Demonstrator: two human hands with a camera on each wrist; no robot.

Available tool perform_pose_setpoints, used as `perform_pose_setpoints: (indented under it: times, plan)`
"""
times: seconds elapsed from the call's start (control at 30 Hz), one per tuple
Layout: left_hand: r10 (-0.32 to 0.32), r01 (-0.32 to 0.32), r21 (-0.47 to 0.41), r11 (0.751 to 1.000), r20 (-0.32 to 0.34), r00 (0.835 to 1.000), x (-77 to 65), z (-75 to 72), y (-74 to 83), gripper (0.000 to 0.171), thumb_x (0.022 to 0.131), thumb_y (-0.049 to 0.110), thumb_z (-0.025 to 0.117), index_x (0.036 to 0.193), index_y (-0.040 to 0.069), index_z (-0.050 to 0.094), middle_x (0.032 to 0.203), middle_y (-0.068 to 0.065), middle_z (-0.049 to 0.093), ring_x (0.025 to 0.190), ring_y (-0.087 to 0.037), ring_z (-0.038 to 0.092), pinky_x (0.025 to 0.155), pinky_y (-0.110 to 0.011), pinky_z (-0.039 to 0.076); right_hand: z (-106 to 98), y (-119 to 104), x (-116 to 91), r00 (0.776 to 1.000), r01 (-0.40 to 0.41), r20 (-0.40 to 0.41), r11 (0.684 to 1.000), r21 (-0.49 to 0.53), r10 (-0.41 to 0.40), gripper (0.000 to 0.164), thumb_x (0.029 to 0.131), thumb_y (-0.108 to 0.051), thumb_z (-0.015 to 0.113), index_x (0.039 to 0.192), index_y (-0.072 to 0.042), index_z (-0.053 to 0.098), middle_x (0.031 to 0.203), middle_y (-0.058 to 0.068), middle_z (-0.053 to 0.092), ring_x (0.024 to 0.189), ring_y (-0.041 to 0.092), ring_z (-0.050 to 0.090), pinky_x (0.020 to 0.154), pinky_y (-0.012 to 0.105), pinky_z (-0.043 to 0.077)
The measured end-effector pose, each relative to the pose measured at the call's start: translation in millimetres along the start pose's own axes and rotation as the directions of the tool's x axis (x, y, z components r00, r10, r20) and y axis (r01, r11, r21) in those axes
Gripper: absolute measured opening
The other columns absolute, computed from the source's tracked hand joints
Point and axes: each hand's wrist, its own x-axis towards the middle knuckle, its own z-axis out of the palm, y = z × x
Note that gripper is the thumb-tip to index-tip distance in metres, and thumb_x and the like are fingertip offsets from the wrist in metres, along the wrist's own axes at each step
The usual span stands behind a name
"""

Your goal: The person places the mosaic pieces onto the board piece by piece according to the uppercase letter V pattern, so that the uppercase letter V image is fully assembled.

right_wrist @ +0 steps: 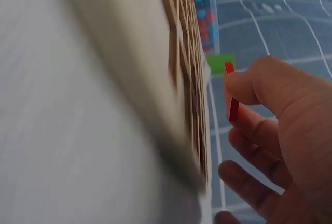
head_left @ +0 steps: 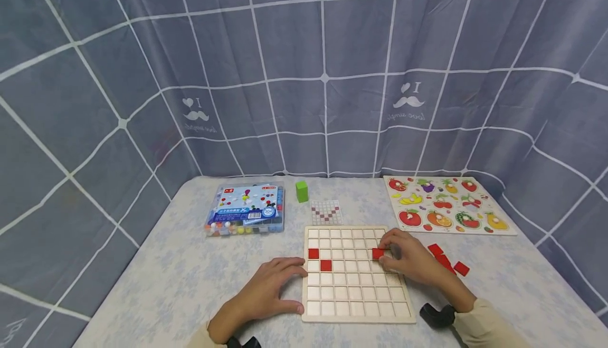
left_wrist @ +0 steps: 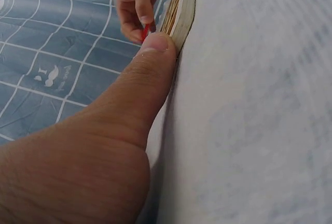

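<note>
A wooden grid board (head_left: 358, 319) lies flat on the table between both hands. My left hand (head_left: 272, 287) rests at its left side, thumb and fingers spread apart and touching the edge; the thumb (left_wrist: 148, 68) meets the rim in the left wrist view. Between thumb and fingers, my right hand (head_left: 412, 260) pinches a red square tile (right_wrist: 233, 112), held over the board's right part. Two other red tiles, one upper (head_left: 313, 253) and one lower (head_left: 325, 265), sit in cells at the left, diagonal to each other.
Several loose red tiles (head_left: 461, 268) lie right of the board. Behind it are a small grid pattern card (head_left: 326, 212) and a green block (head_left: 302, 191). A boxed set (head_left: 247, 208) stands back left, a fruit puzzle board (head_left: 448, 205) back right.
</note>
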Motion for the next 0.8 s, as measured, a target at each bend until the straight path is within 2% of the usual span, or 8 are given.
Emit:
perform_pose_setpoints:
  times: [0.1,0.23,0.4,0.6,0.8]
  plan:
    - [-0.004,0.004,-0.001,1.0,0.012,1.0,1.9,-0.2,0.3,0.064,0.084,0.07,0.066,0.133,0.029,0.059,0.15,0.006,0.047,0.135,-0.021,0.043,0.1,-0.059,0.038,6.2,-9.6,6.9,0.998,0.025,0.065,0.999,0.04,-0.028,0.016,0.088,-0.015,0.081,0.097,-0.019,0.068,0.107,-0.009,0.059,0.101,0.015,0.056,0.089,0.038,0.049]
    - [-0.009,0.009,-0.006,1.0,0.023,1.0,2.8,0.5,0.6,0.064,0.084,0.07,0.066,0.132,0.028,0.059,0.15,0.006,0.048,0.135,-0.021,0.043,0.101,-0.059,0.037,17.6,-22.9,14.4,0.991,0.056,0.112,0.993,0.103,-0.068,0.017,0.088,-0.014,0.08,0.098,-0.019,0.067,0.107,-0.009,0.059,0.101,0.016,0.056,0.089,0.038,0.049]
    - [-0.018,0.018,-0.022,1.0,0.033,0.999,3.4,1.1,1.1,0.065,0.084,0.07,0.066,0.132,0.028,0.059,0.15,0.005,0.048,0.136,-0.022,0.043,0.102,-0.06,0.036,32.4,-40.8,21.1,0.981,0.082,0.163,0.985,0.151,-0.106,0.014,0.089,-0.017,0.08,0.096,-0.02,0.068,0.105,-0.009,0.06,0.093,0.014,0.055,0.081,0.03,0.048]
    - [-0.017,0.018,-0.03,0.999,0.028,0.999,5.4,1.3,0.8,0.065,0.084,0.07,0.066,0.133,0.028,0.059,0.151,0.005,0.047,0.137,-0.022,0.042,0.102,-0.06,0.036,41.5,-54.6,23.1,0.977,0.065,0.194,0.99,0.123,-0.088,0.015,0.087,-0.02,0.082,0.092,-0.024,0.069,0.1,-0.012,0.06,0.083,0.014,0.052,0.07,0.027,0.043]
    - [-0.007,0.007,-0.018,1.0,-0.002,1.0,2.2,1.4,-1.8,0.064,0.083,0.069,0.068,0.131,0.027,0.061,0.149,0.005,0.049,0.135,-0.022,0.044,0.1,-0.06,0.037,50.1,-55.1,22.0,0.979,0.089,0.184,0.996,0.032,-0.093,0.019,0.085,-0.023,0.084,0.092,-0.028,0.068,0.101,-0.017,0.059,0.093,0.012,0.052,0.079,0.034,0.04]
